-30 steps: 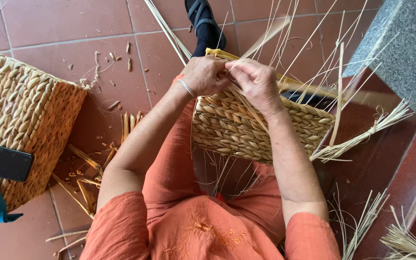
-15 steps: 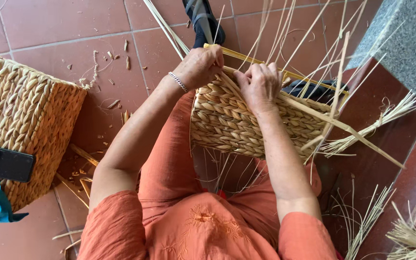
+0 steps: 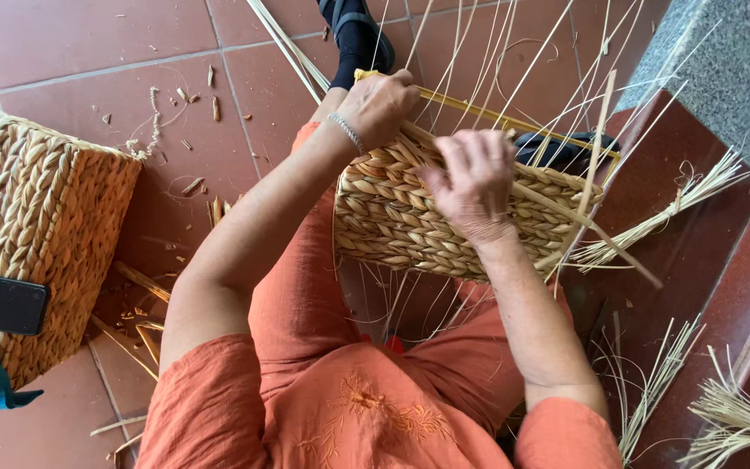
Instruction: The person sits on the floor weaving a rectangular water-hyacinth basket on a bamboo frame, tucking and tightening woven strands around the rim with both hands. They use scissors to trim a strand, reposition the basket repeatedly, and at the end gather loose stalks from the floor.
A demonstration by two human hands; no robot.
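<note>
A half-woven straw basket (image 3: 410, 230) rests on my lap, its side towards me, with thin upright reeds (image 3: 514, 61) fanning out of its top. My left hand (image 3: 381, 106) grips the basket's far left corner, by a yellow frame bar (image 3: 479, 111). My right hand (image 3: 472, 181) lies over the rim, its fingers closed on a flat straw strand (image 3: 596, 233) that runs down to the right. A bracelet circles my left wrist.
A finished woven basket (image 3: 32, 234) stands at the left with a dark phone (image 3: 0, 301) on its near edge and blue cloth below. Straw scraps litter the red tile floor (image 3: 88, 52). Loose straw bundles (image 3: 731, 417) lie on a step at the right, under a grey stone ledge (image 3: 731, 69).
My hands have drawn apart. The left moved to the basket's far left corner, the right came down over the rim pulling the strand to the right.
</note>
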